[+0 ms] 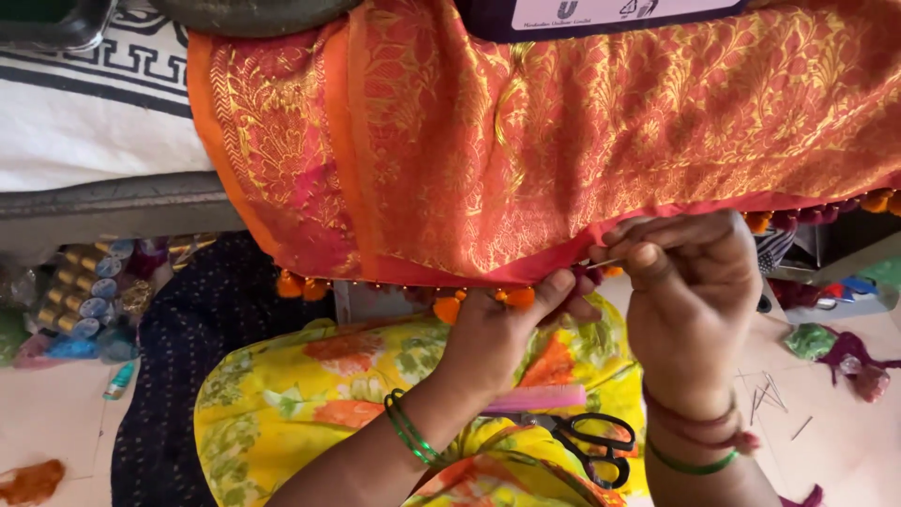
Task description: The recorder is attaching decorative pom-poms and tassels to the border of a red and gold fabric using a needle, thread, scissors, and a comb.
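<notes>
Head view: the hem of the orange and gold fabric (526, 160) is pinched by the left hand (502, 333), thumb on top, right where small orange tassels (519, 298) hang along the edge. Just to the right of that pinch, a thin needle (605, 264) is gripped between the fingertips of the right hand (690, 300), its point aimed back at the pinched hem. Both hands are closed, then: one on cloth, one on needle. Below the grip, black-handled scissors (591, 441) are left lying on the yellow floral lap (282, 404); lower right of it, loose needles (765, 394) are scattered on the floor. Thread spools (80, 291) are stacked well off to the left.

The risk, as judged: the left thumb sits close to the needle's line, so a hard push could prick it. Slack fabric could let the stitch wander off the edge.
</notes>
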